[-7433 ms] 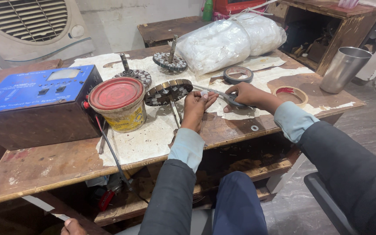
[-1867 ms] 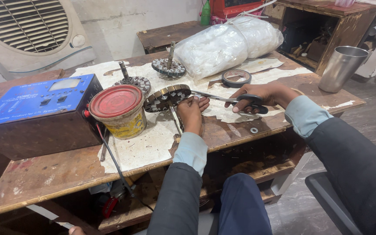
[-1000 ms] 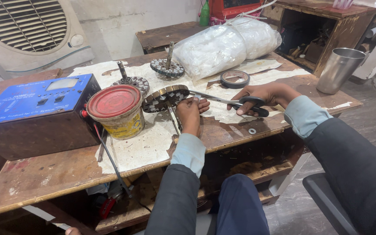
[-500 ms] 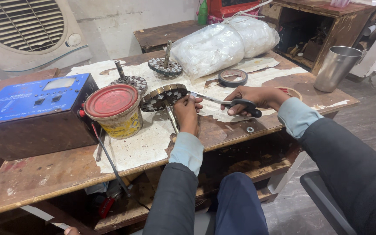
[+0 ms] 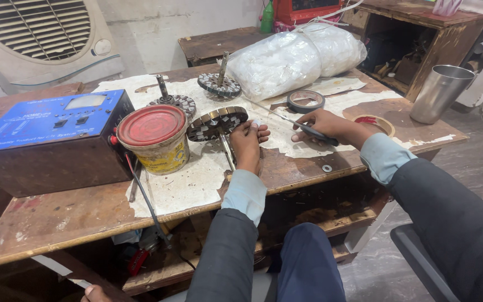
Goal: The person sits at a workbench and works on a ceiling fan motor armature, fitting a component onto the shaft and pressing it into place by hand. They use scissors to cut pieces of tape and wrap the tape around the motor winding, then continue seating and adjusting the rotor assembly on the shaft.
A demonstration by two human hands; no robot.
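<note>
Moved since earlier: right hand [image 5: 322, 124] drawn nearer stator [image 5: 217, 123] | left hand [image 5: 248, 142] fingers closed on stator rim at table [image 5: 57, 221] centre | right fingers clamped on scissors [image 5: 303, 127], long axis pointing left toward stator

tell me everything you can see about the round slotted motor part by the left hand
The fan stator is a round metal disc with pale slots around its dark rim, tilted on a thin shaft that points toward the person. It rests on the paper-covered workbench beside a red-lidded tin. The left hand touches its right edge.
</note>
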